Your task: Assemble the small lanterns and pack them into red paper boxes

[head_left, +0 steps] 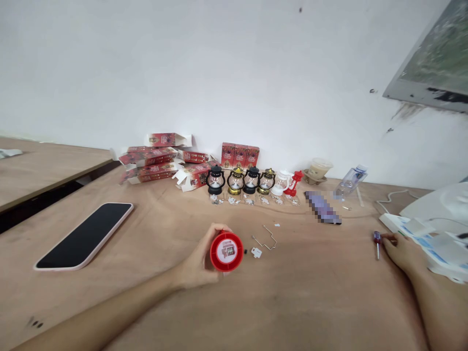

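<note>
While the left hand rests on the wooden worktop toward its near edge, its fingers are clamped around a round red base, tipped so that its open underside with a pale inner part faces the camera. Just beside the base, toward the right edge, lie a small white piece and a bent wire, both flat on the bare wood and apart from the hand. The right hand lies near the right edge with its fingers curled loosely toward a small screwdriver with a dark red handle; the fingertips are at the handle, but whether they grip it or only touch it I cannot tell. Past that hand, at the right edge, sit white and blue packets and a white cable. Along the far edge, against the white wall, stands a row of small lanterns in black, gold, white and red, with small loose parts laid in front of them. Behind and to the left of the lanterns are red cardboard boxes, some stacked flat and three upright. A phone with a dark screen lies face up toward the left edge, well apart from both hands. A lidded cup and a clear bottle lie on the far right part.
</note>
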### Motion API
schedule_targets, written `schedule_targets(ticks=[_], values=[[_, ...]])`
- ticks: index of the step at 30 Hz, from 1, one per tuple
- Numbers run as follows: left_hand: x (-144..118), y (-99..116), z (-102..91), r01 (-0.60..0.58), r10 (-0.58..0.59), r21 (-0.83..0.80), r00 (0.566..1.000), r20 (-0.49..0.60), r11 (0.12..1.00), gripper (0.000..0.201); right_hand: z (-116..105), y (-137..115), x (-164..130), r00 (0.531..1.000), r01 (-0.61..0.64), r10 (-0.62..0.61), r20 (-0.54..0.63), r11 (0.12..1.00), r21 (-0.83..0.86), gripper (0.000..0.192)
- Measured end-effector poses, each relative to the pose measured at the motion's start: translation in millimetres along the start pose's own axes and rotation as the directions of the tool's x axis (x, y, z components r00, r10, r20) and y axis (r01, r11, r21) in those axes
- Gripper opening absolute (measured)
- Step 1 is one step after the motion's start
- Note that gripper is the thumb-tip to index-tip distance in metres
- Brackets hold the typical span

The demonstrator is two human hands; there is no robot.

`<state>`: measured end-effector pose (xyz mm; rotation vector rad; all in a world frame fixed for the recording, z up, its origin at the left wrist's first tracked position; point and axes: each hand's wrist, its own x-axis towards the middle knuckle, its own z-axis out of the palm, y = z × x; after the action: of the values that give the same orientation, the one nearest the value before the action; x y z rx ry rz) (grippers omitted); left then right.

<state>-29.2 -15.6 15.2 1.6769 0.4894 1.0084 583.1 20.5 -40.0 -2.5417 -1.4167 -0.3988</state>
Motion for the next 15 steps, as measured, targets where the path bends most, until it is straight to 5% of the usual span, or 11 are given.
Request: schedule_targets(ticks=[15], values=[[0.3, -0.4, 1.3, 0.011, -0.011, 0.0, 1.0, -0.011, 1.0, 0.058, -1.6, -0.4, -0.1, 0.998, -0.028, 0.03, 0.059, 0.999, -0.032, 0.042]])
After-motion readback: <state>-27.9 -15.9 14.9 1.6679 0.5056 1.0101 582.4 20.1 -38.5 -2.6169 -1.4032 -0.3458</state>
